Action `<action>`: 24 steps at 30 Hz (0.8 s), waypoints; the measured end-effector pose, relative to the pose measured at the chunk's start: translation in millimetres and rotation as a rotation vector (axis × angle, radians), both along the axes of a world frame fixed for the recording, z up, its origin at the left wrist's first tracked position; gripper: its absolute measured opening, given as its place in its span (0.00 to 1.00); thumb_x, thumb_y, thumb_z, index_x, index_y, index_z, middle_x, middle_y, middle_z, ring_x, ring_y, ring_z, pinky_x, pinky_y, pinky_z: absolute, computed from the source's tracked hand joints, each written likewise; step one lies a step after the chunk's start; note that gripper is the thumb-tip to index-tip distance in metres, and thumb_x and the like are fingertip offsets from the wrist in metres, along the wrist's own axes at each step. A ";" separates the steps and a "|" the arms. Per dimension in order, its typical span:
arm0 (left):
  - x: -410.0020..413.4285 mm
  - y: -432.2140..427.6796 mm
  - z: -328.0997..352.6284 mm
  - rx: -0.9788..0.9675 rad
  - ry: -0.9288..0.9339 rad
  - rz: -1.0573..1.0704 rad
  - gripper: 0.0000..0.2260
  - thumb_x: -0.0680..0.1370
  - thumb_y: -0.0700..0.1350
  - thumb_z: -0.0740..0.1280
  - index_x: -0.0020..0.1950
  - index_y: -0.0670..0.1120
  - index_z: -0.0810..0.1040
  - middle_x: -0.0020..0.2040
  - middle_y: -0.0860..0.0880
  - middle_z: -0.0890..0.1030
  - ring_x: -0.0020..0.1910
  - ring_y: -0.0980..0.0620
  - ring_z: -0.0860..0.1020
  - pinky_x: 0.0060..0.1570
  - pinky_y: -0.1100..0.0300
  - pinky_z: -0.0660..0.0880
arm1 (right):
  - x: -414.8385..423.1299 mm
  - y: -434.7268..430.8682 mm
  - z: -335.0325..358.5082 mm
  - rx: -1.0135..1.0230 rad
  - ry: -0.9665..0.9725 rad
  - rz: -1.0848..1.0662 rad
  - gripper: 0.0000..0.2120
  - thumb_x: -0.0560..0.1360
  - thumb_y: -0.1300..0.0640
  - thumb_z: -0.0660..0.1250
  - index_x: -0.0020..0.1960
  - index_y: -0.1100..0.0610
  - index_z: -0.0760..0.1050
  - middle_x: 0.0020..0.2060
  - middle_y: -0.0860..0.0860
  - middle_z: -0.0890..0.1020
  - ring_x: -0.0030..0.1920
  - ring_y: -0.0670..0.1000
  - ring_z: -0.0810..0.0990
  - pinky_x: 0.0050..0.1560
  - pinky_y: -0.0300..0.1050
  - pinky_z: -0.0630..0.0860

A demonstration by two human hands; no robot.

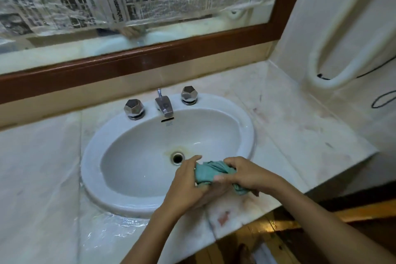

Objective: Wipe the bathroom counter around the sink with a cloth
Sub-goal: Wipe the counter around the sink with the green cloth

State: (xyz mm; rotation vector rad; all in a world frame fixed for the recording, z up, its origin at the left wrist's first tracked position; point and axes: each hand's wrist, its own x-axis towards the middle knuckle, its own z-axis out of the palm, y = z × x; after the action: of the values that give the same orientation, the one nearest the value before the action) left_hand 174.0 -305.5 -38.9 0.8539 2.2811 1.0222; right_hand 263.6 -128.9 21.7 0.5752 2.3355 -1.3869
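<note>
A bunched green cloth [206,172] is held over the front right rim of the white oval sink [246,133]. My left hand [188,186] grips its left end and my right hand [246,174] grips its right end, both closed around it. The pale marble counter [300,135] runs around the sink; it shows reddish stains on the right and a wet sheen in front of the basin on the left. Part of the cloth is hidden inside my fingers.
A chrome tap [164,106] stands between two faceted chrome knobs [134,109] [189,94] at the sink's back. A brown-framed mirror [150,55] covered with newspaper lies behind. A white rail [325,83] hangs on the right wall. The counter's front edge [246,221] drops to a wooden floor.
</note>
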 end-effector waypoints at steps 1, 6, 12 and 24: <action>2.3 2.4 0.2 0.047 -0.044 0.076 0.34 0.70 0.51 0.73 0.72 0.55 0.61 0.63 0.55 0.68 0.59 0.54 0.71 0.58 0.59 0.71 | 6.4 5.0 1.2 -0.087 0.029 -0.084 0.20 0.72 0.44 0.71 0.50 0.62 0.77 0.38 0.51 0.78 0.38 0.47 0.76 0.41 0.43 0.72; 14.1 31.5 -1.2 0.099 -0.070 0.253 0.25 0.73 0.44 0.72 0.68 0.55 0.68 0.62 0.54 0.73 0.54 0.55 0.74 0.50 0.62 0.70 | 41.7 46.1 -6.1 -0.412 0.099 -0.519 0.10 0.79 0.57 0.64 0.58 0.55 0.78 0.44 0.51 0.86 0.41 0.48 0.84 0.37 0.38 0.78; 30.3 98.5 -9.3 0.100 0.028 0.305 0.19 0.73 0.40 0.71 0.61 0.53 0.75 0.60 0.55 0.73 0.58 0.52 0.75 0.51 0.59 0.71 | 76.8 145.4 -8.4 -0.399 0.222 -0.852 0.20 0.76 0.73 0.59 0.61 0.56 0.76 0.47 0.47 0.83 0.44 0.45 0.82 0.41 0.33 0.77; 4.1 247.4 -13.8 -0.237 0.128 0.336 0.31 0.78 0.58 0.59 0.78 0.51 0.52 0.80 0.49 0.45 0.65 0.37 0.71 0.58 0.49 0.68 | 31.2 232.2 -108.0 0.912 0.104 -0.034 0.30 0.78 0.39 0.47 0.76 0.51 0.60 0.76 0.53 0.59 0.75 0.61 0.57 0.70 0.57 0.49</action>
State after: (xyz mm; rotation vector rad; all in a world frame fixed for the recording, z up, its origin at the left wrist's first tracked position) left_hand 178.2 -58.2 -52.7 0.4606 2.6509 0.8256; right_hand 294.8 103.3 -86.3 0.7786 2.9821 -0.2762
